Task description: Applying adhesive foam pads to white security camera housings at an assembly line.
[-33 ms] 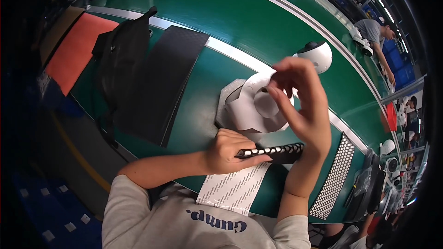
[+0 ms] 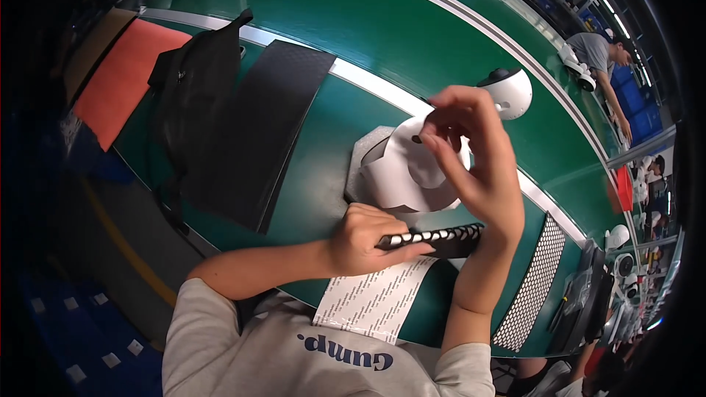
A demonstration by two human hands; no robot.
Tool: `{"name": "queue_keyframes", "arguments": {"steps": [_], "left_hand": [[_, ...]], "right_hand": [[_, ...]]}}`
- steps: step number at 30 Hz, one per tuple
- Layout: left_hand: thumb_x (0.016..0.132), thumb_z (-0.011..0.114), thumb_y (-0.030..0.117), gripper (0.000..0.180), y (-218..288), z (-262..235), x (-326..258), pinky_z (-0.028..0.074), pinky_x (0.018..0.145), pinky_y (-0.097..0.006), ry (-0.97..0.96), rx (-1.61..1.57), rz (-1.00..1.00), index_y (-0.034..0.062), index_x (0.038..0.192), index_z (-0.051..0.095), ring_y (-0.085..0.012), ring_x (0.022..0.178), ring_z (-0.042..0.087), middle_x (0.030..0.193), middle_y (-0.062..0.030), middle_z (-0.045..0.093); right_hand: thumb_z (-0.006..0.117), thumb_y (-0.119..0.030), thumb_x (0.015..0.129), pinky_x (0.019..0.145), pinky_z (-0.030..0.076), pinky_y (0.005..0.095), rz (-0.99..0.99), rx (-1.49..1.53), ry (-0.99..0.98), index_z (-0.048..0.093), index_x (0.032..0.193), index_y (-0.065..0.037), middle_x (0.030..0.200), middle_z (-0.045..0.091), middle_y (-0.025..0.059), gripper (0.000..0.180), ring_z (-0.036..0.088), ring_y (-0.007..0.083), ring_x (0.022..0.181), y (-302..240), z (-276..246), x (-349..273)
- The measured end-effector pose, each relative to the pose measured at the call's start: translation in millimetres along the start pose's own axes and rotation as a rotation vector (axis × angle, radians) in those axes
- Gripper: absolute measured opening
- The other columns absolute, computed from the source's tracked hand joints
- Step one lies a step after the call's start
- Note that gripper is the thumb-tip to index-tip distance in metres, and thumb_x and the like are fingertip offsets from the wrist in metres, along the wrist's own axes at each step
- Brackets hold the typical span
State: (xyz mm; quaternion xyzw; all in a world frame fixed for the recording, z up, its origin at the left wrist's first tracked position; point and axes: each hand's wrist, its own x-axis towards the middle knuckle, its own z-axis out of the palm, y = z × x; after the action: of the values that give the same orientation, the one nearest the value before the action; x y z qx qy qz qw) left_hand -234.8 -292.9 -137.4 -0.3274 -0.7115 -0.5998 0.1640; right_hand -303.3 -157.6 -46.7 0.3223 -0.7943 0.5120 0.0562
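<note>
My left hand (image 2: 362, 241) is closed on the edge of a black sheet (image 2: 457, 244) with rows of white dots, held tilted. Over the white rounded housing (image 2: 401, 180), my right hand (image 2: 474, 151) is bent with thumb and fingers drawn together, slightly blurred. A small dark spot shows at its thumb tip; whether it is held or lies on the housing I cannot tell. The housing rests on a grey padded base (image 2: 358, 169). Below my left hand lies a white printed backing sheet (image 2: 371, 298).
Left on the green bench are black sheets (image 2: 268, 125), a black bag (image 2: 195, 92) and an orange sheet (image 2: 132, 81). A dotted sheet (image 2: 533, 287) lies right. Across the metal rail is a white-and-black unit (image 2: 509, 92). A person (image 2: 599, 55) works at the far right.
My right hand has shifted slightly left and up over the white housing. My left hand keeps its hold on the dotted black sheet.
</note>
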Motion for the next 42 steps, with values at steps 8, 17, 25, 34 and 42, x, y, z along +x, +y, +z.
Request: {"name": "queue_keyframes", "arguments": {"steps": [8,17,25,34,42], "left_hand": [[0.065,0.073,0.014,0.022,-9.4,-2.8,-3.1,0.03,0.035,-0.029,0.058,0.024,-0.03,0.0018,0.058,0.057,-0.021,0.033,0.043,0.041,-0.0064,0.043],[0.065,0.074,0.015,0.023,-6.2,-1.9,0.2,0.034,0.037,-0.028,0.033,0.024,-0.057,0.0015,0.059,0.057,-0.0219,0.036,0.046,0.043,-0.0075,0.046],[0.064,0.073,0.015,0.025,-12.1,-1.2,-2.7,0.036,0.038,-0.03,0.07,-0.004,-0.023,0.003,0.054,0.053,-0.0222,0.037,0.048,0.043,-0.0068,0.046],[0.066,0.073,0.02,0.027,-11.5,-2.2,-0.8,0.035,0.037,-0.029,0.064,0.0,-0.023,0.0047,0.055,0.053,-0.0216,0.036,0.047,0.042,-0.0053,0.044],[0.065,0.072,0.021,0.026,-15.9,-1.5,-7.6,0.038,0.04,-0.026,0.034,0.065,0.09,0.0048,0.056,0.054,-0.0189,0.039,0.049,0.044,-0.0039,0.047]], "right_hand": [[0.05,0.007,0.078,0.067,0.045,0.0274,0.079,0.113,-0.127,0.043,0.102,-0.001,0.078,0.055,0.0094,0.027,0.056,0.0152,0.072,12.9,16.1,8.0],[0.057,0.009,0.062,0.066,0.04,0.0275,-0.173,-0.602,-0.175,0.053,0.1,-0.004,0.076,0.056,0.005,0.04,0.055,0.0179,0.073,-6.8,13.4,5.2],[0.052,0.005,0.067,0.077,0.039,0.0329,-0.211,-0.843,-0.209,0.047,0.117,-0.005,0.09,0.062,0.0075,0.051,0.054,0.0218,0.088,-22.6,17.0,-0.4],[0.049,0.001,0.077,0.095,0.031,0.039,-0.23,-0.559,-0.259,0.043,0.12,-0.006,0.103,0.059,0.0093,0.044,0.049,0.0228,0.107,8.1,8.0,4.5],[0.056,-0.005,0.077,0.095,0.034,0.0366,0.066,-0.031,-0.056,0.045,0.116,-0.001,0.112,0.055,0.0134,0.041,0.052,0.0216,0.106,23.8,8.4,-10.5]]}}
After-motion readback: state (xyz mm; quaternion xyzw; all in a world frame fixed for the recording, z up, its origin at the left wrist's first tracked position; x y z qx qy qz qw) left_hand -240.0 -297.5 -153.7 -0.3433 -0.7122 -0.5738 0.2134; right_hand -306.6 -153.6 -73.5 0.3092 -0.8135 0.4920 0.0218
